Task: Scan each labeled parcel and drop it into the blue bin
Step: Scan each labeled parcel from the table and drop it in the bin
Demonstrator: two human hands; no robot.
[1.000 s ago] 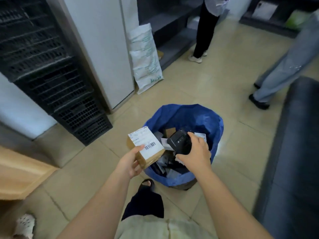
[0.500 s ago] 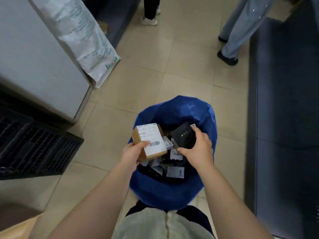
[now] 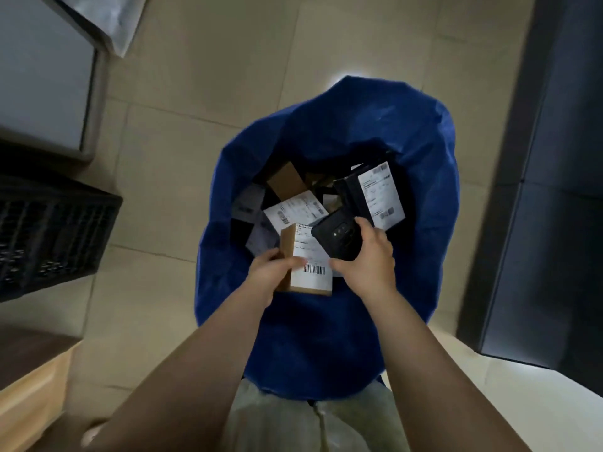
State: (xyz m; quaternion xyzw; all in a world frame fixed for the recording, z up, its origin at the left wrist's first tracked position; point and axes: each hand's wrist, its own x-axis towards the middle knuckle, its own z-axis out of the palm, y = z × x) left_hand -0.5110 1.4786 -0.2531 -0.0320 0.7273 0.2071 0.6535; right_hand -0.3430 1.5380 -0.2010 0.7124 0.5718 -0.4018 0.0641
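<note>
My left hand (image 3: 269,275) grips a brown cardboard parcel (image 3: 308,259) with a white barcode label, holding it over the open mouth of the blue bin (image 3: 424,151). My right hand (image 3: 367,261) holds a black handheld scanner (image 3: 337,238) right beside the parcel, its body overlapping the label's upper right corner. Inside the bin lie several labeled parcels, among them a dark one with a white label (image 3: 380,194) and a small brown box (image 3: 287,181).
A black plastic crate (image 3: 49,233) stands on the tiled floor to the left, with a grey cabinet (image 3: 42,79) behind it. A dark panel (image 3: 561,190) runs along the right side. A wooden edge (image 3: 29,393) shows at the lower left.
The view has tilted down and closed in on the bin. My left hand has brought the parcel lower and nearer the scanner, over the bin's opening. The people farther back are out of view.
</note>
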